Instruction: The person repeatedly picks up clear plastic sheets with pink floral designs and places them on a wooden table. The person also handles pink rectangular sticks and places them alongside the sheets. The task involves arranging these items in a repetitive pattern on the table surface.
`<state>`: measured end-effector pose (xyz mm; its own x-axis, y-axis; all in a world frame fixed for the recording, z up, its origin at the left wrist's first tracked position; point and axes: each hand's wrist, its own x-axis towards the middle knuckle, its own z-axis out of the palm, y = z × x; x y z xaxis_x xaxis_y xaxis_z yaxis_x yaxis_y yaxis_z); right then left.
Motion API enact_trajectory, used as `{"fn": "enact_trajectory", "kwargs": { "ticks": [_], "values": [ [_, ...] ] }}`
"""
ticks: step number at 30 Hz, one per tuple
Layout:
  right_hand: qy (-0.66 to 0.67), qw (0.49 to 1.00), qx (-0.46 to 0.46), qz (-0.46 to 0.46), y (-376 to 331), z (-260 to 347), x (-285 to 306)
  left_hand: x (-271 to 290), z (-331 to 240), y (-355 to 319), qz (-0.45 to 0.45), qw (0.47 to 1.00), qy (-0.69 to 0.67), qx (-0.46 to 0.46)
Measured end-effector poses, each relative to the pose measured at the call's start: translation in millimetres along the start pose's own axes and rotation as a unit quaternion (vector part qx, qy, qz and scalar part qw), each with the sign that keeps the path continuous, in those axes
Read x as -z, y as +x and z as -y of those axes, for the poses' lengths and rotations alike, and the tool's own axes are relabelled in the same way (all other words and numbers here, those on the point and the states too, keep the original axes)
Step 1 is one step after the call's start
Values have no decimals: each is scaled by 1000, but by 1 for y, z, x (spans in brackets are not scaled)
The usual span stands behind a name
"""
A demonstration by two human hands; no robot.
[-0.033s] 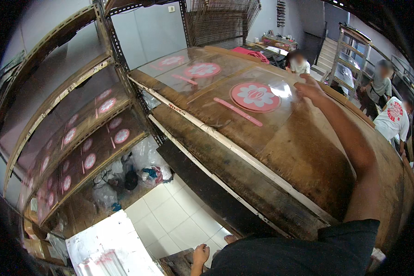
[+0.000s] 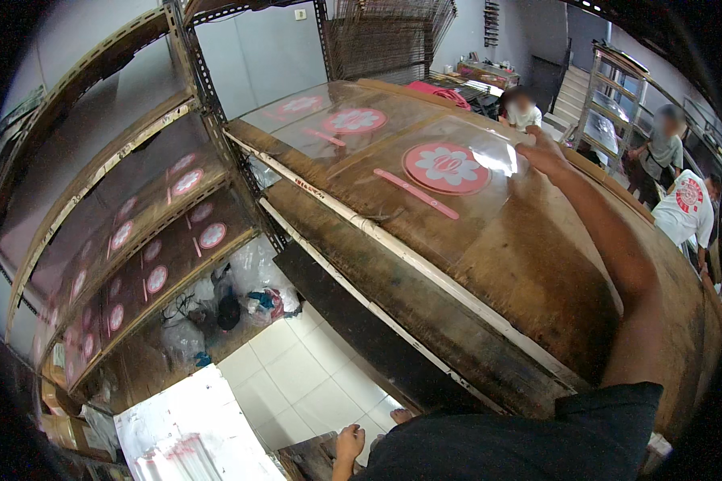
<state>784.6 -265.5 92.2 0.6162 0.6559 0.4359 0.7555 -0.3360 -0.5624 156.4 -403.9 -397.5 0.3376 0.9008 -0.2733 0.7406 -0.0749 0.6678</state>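
My right arm [image 2: 610, 240] stretches across a worn brown wooden shelf board [image 2: 529, 297]. At its far side my right hand [image 2: 544, 152] has its fingers closed on the corner of a clear plastic sheet [image 2: 425, 144]. Printed on that sheet are a pink disc with a white flower [image 2: 446, 168] and a pink bar [image 2: 415, 193]. Beyond it lies another clear sheet with a similar pink print [image 2: 353, 121]. Low in view, my left hand [image 2: 348, 442] hangs with fingers loosely curled, and nothing shows in it. A white board [image 2: 184, 425] with reddish smears is to its left.
To the left, a metal rack [image 2: 204, 96] carries shelves with more pink-printed sheets [image 2: 156, 279]. Plastic bags [image 2: 253, 272] lie beneath it, beside white floor tiles [image 2: 297, 369]. Several people, including one in a white shirt [image 2: 686, 207], are at the far right, near a ladder-like frame [image 2: 610, 104].
My right hand has shifted very slightly at the sheet's corner, and the glare on the sheet has changed shape. The left hand has not moved.
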Motion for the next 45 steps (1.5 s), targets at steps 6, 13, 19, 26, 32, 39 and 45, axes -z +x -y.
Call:
{"fn": "enact_trajectory", "kwargs": {
  "ticks": [6, 13, 19, 26, 32, 39, 45],
  "values": [
    [-131, 970, 192, 75, -19, 8, 13, -7, 1, 6, 9, 1000, -6, 18],
    [-46, 984, 128, 114, -55, 26, 6, -9, 4, 2, 14, 1000, -14, 16],
    [-67, 982, 122, 132, -60, 17, 9, -10, 15, -1, 31, 999, -5, 29],
    [-106, 981, 119, 111, -56, 16, -1, -14, 12, -9, 37, 999, 19, 34],
    [-108, 981, 140, 76, -55, 11, -3, -33, 6, -10, 25, 1000, -10, 12],
    [-61, 986, 134, 80, -53, 8, -9, -29, -28, -26, 51, 997, -14, 57],
    [-63, 986, 146, 54, -49, 1, -16, -43, -17, -30, 57, 997, -11, 55]
  ]
}}
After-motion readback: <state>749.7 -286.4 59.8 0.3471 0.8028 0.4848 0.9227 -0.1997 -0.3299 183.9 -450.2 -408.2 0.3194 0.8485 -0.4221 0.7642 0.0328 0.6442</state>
